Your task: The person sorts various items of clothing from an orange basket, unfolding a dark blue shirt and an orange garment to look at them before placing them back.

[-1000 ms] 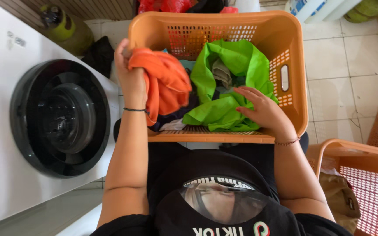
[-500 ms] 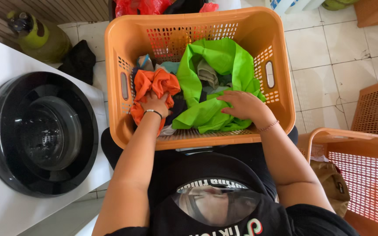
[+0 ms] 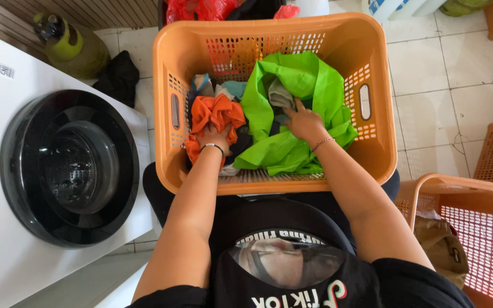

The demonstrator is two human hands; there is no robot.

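Observation:
An orange laundry basket (image 3: 275, 31) rests on my lap, full of clothes. My left hand (image 3: 214, 137) is down inside its left part, closed on a crumpled orange garment (image 3: 217, 112). My right hand (image 3: 303, 122) reaches into the middle of a bright green cloth (image 3: 300, 77), fingers on a grey-green piece (image 3: 279, 94) that lies in its folds; whether it grips anything I cannot tell. Dark and teal clothes (image 3: 232, 88) lie under and beside the orange garment.
A white front-loading washing machine with a dark round door (image 3: 67, 165) stands at my left. A green gas cylinder (image 3: 72, 43) and a black cloth (image 3: 120, 77) are behind it. Two more orange baskets (image 3: 469, 199) stand at right on the tiled floor.
My left hand has brought the orange garment down from above the rim into the basket. My right hand has moved from the green cloth's near edge to its middle.

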